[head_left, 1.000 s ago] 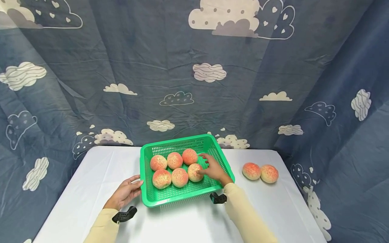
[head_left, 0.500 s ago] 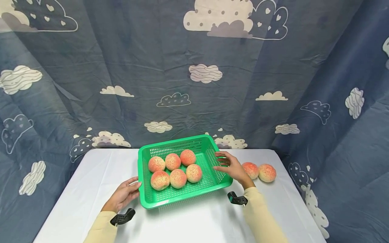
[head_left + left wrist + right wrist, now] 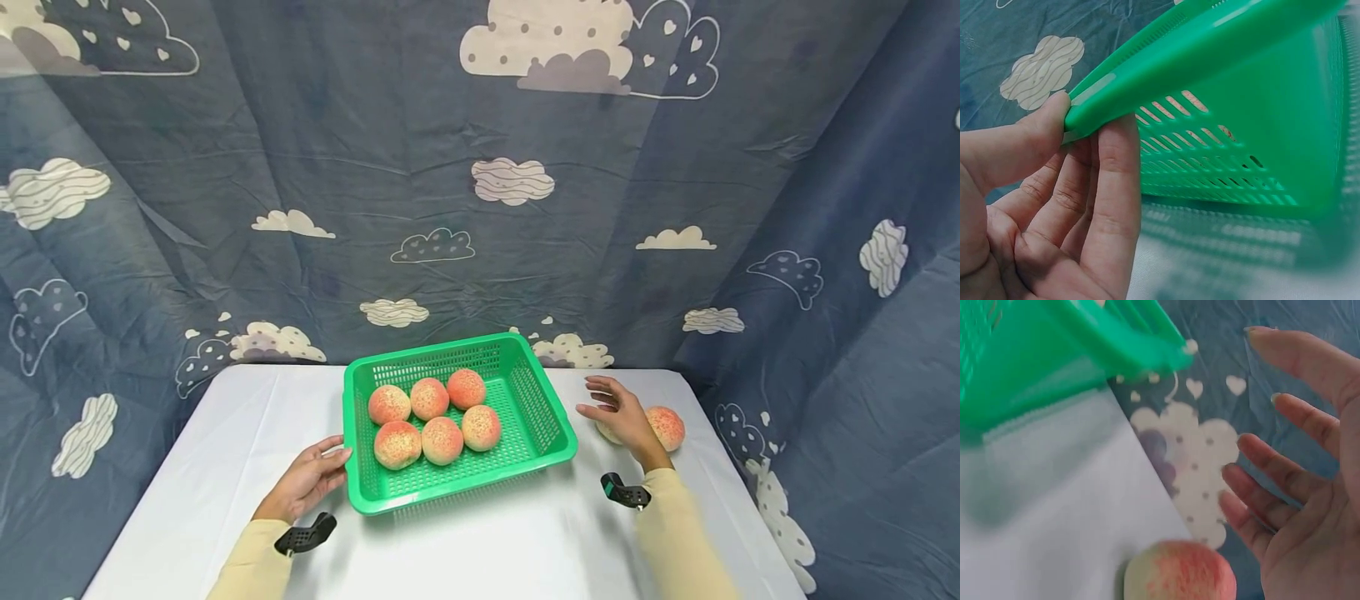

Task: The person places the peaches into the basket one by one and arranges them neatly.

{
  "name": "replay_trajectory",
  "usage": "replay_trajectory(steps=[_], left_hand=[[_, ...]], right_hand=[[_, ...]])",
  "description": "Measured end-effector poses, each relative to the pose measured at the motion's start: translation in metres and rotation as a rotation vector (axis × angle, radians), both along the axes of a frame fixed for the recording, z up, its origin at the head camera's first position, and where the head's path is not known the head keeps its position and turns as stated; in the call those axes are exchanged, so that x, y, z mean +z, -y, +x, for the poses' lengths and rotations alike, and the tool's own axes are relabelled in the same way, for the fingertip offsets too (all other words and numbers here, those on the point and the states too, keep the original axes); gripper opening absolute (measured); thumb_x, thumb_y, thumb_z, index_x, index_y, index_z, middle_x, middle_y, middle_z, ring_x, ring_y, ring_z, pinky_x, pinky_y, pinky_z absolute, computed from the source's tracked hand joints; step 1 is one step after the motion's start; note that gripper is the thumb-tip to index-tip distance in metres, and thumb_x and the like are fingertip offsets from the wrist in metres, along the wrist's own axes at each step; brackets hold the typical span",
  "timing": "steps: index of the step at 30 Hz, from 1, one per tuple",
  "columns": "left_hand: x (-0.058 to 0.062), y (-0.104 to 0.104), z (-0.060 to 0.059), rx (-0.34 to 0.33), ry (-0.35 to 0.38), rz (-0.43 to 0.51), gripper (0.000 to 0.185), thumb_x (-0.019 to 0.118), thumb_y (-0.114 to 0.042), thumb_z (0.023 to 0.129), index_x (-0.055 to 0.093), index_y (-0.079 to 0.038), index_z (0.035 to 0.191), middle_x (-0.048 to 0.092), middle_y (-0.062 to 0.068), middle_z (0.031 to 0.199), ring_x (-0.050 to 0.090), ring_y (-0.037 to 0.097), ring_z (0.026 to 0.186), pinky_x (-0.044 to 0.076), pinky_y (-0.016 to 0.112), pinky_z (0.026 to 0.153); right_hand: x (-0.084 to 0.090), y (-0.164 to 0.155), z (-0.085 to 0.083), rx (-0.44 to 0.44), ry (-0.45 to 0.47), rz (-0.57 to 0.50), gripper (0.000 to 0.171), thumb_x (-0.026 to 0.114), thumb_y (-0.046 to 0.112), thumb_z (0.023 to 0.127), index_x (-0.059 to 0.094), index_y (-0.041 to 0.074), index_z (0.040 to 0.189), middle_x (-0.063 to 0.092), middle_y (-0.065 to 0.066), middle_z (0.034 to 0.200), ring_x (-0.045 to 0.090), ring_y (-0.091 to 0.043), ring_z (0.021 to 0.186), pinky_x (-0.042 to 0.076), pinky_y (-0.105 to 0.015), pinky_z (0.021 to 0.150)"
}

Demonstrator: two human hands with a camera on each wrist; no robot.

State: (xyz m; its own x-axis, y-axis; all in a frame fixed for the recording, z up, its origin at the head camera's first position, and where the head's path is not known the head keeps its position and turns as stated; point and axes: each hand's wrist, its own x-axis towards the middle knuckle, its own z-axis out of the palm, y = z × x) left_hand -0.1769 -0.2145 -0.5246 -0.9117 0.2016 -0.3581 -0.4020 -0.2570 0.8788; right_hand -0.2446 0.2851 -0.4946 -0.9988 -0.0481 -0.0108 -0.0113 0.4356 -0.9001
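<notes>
A green plastic basket (image 3: 465,482) with slotted walls sits slightly turned on the table and holds several pink-and-yellow peaches (image 3: 442,440) in two rows. At its left side my left hand (image 3: 309,479) pinches the rim, the thumb against the rim's edge and the fingers beneath it, as the left wrist view shows. To the right of the basket, my right hand (image 3: 628,423) is over two loose peaches, fingers spread and nothing held. It mostly hides the nearer peach (image 3: 606,432); the other peach (image 3: 666,427) shows beyond the wrist. A peach (image 3: 1182,575) lies below the fingers in the right wrist view.
A white cloth covers the table (image 3: 465,558). Behind it and along the right hangs a dark blue curtain (image 3: 337,275) with cloud prints. Each wrist carries a black camera band, such as the right band (image 3: 626,492).
My right hand has drawn out of the basket and moved right to above the loose peaches, leaving a peach in the front row. My left hand stays on the basket rim.
</notes>
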Motion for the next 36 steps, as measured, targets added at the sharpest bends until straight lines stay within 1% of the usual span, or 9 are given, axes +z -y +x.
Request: replay_trajectory(steps=[4, 9, 13, 16, 23, 26, 30, 33, 36], left_hand=[[-0.001, 0.000, 0.000, -0.003, 0.000, 0.003, 0.049, 0.055, -0.007, 0.098, 0.031, 0.008, 0.138, 0.069, -0.001, 0.097, 0.067, 0.011, 0.090, 0.056, 0.028, 0.081], [-0.001, 0.000, 0.000, -0.007, -0.002, 0.006, 0.046, 0.055, -0.006, 0.098, 0.033, 0.007, 0.136, 0.069, -0.001, 0.097, 0.067, 0.011, 0.089, 0.056, 0.028, 0.080], [-0.001, -0.001, 0.000, 0.000, 0.005, 0.011, 0.044, 0.055, -0.006, 0.098, 0.035, 0.006, 0.135, 0.069, -0.001, 0.096, 0.067, 0.011, 0.089, 0.056, 0.028, 0.079], [-0.001, -0.001, 0.000, 0.002, 0.005, 0.012, 0.044, 0.056, -0.006, 0.097, 0.035, 0.006, 0.135, 0.069, -0.001, 0.096, 0.067, 0.011, 0.089, 0.056, 0.028, 0.079], [0.001, -0.001, 0.001, 0.002, 0.007, 0.012, 0.044, 0.056, -0.006, 0.097, 0.036, 0.006, 0.134, 0.069, 0.000, 0.096, 0.067, 0.011, 0.089, 0.056, 0.027, 0.079], [0.001, -0.001, 0.001, 0.003, 0.008, 0.010, 0.044, 0.056, -0.006, 0.097, 0.036, 0.006, 0.134, 0.069, 0.000, 0.097, 0.067, 0.011, 0.089, 0.056, 0.027, 0.079], [0.001, -0.001, 0.001, 0.001, 0.006, 0.003, 0.044, 0.056, -0.007, 0.097, 0.036, 0.006, 0.134, 0.069, 0.000, 0.097, 0.067, 0.012, 0.089, 0.056, 0.027, 0.079], [0.001, -0.001, 0.001, -0.002, 0.001, 0.005, 0.043, 0.056, -0.007, 0.097, 0.036, 0.006, 0.134, 0.069, 0.000, 0.096, 0.067, 0.011, 0.089, 0.056, 0.027, 0.079], [0.001, -0.001, 0.001, 0.000, 0.000, 0.011, 0.040, 0.055, -0.006, 0.098, 0.038, 0.005, 0.132, 0.069, -0.001, 0.094, 0.067, 0.011, 0.088, 0.056, 0.026, 0.079]], right_hand=[[-0.005, -0.014, -0.001, -0.058, 0.021, 0.055, 0.071, 0.077, 0.026, 0.084, 0.041, 0.005, 0.142, 0.038, -0.024, 0.144, 0.039, -0.041, 0.128, 0.035, -0.054, 0.105], [-0.010, -0.029, -0.003, -0.100, 0.038, 0.097, 0.073, 0.077, 0.025, 0.083, 0.041, 0.004, 0.142, 0.034, -0.024, 0.147, 0.026, -0.042, 0.136, 0.027, -0.057, 0.110], [-0.017, -0.037, -0.005, -0.135, 0.104, 0.142, 0.075, 0.077, 0.028, 0.083, 0.040, 0.005, 0.143, 0.028, -0.023, 0.151, 0.018, -0.043, 0.140, 0.021, -0.062, 0.111], [-0.024, -0.040, -0.008, -0.151, 0.154, 0.177, 0.074, 0.075, 0.026, 0.084, 0.038, 0.006, 0.144, 0.024, -0.024, 0.153, 0.015, -0.044, 0.141, 0.019, -0.064, 0.110], [-0.039, -0.039, -0.015, -0.125, 0.168, 0.254, 0.074, 0.075, 0.018, 0.082, 0.038, 0.003, 0.144, 0.029, -0.028, 0.149, 0.028, -0.045, 0.136, 0.029, -0.061, 0.108], [-0.043, -0.036, -0.017, -0.115, 0.166, 0.312, 0.074, 0.076, 0.017, 0.081, 0.039, 0.004, 0.144, 0.031, -0.028, 0.148, 0.028, -0.046, 0.135, 0.027, -0.063, 0.107], [-0.047, -0.034, -0.016, -0.102, 0.113, 0.418, 0.070, 0.077, 0.016, 0.078, 0.045, 0.002, 0.140, 0.039, -0.028, 0.143, 0.032, -0.047, 0.132, 0.022, -0.067, 0.106], [-0.050, -0.033, -0.014, -0.090, 0.063, 0.483, 0.067, 0.076, 0.015, 0.076, 0.050, 0.001, 0.136, 0.046, -0.029, 0.137, 0.037, -0.048, 0.127, 0.022, -0.068, 0.103], [-0.054, -0.029, -0.012, -0.070, 0.077, 0.476, 0.067, 0.076, 0.015, 0.076, 0.048, 0.002, 0.136, 0.045, -0.030, 0.135, 0.038, -0.049, 0.124, 0.026, -0.067, 0.103]])
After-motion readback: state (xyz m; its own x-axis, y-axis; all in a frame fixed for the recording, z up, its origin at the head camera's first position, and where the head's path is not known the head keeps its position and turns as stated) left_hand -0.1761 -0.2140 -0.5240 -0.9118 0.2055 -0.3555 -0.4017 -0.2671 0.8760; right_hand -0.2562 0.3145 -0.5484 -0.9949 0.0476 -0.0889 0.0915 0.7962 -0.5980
